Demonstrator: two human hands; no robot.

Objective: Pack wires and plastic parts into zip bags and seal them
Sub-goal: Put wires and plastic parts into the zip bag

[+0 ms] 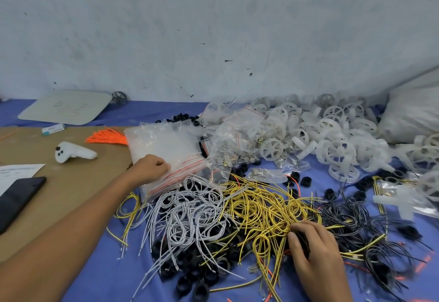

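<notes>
Inspecting the counter, which is covered in blue cloth, you have your left hand on a stack of clear zip bags with red seal lines. The stack lies at the edge of a cardboard sheet. The fingers there are curled down against the top bag, but I cannot tell whether they pinch it or only rest on it. Your right hand is sunk into the near edge of the yellow wires, its fingers and thumb curled round a clump of them. White wires lie tangled just left of the yellow heap, and black wires to its right. Black plastic rings are scattered under and in front of all three. White plastic wheels are piled against the wall, beyond the wires. Several filled bags lie between the wheels and the bag stack. A bundle of orange wires touches the far left corner of the stack. On the cardboard sit a white controller, a dark phone and a sheet of paper.
</notes>
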